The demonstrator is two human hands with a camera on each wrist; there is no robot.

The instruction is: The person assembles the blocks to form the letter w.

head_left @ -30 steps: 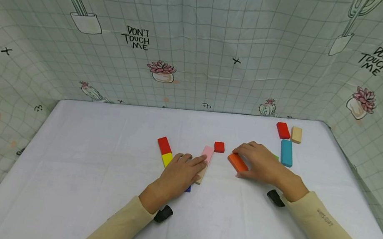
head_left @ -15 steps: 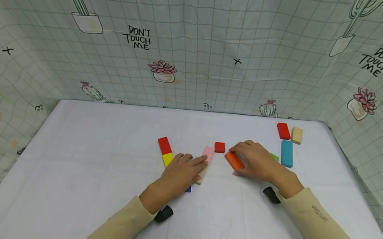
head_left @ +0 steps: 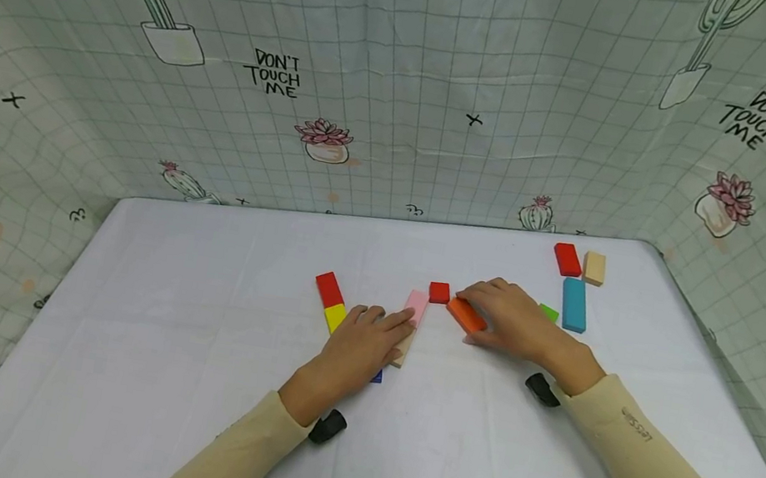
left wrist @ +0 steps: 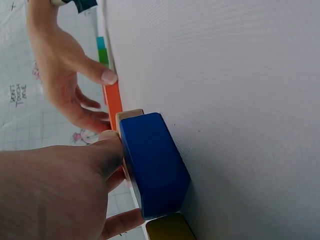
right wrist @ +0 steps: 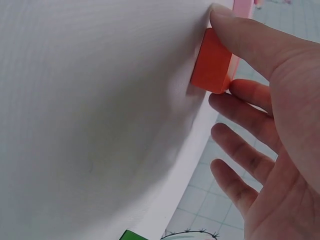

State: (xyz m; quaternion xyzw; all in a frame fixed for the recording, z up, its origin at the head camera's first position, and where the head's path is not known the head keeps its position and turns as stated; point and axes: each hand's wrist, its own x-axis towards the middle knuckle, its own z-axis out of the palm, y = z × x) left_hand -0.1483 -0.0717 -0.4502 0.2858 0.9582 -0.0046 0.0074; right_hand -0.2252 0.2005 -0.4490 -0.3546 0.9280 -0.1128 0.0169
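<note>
My right hand [head_left: 509, 321] grips an orange block [head_left: 466, 316] between thumb and fingers, just right of a small red block [head_left: 439, 292]. In the right wrist view the orange block's end [right wrist: 212, 62] shows by the thumb. My left hand [head_left: 350, 356] rests over a row of blocks, its fingertips on a pink block [head_left: 417, 301] and its thumb at a natural wood block [head_left: 402, 354]. A blue block [left wrist: 155, 162] stands beside that thumb in the left wrist view. Past the left hand, a yellow block [head_left: 335, 315] meets a red block [head_left: 329, 289]; the hand hides part of the row.
Behind the right hand lies a green block [head_left: 549, 312], partly covered. Farther right are a light blue block [head_left: 574, 305], another red block [head_left: 567, 260] and a cream block [head_left: 594, 268]. The white table [head_left: 178, 374] ends at a patterned cloth backdrop [head_left: 419, 67].
The right hand has slid the orange block leftward, up to the small red block. More of the green block shows behind it. The left hand stays in place.
</note>
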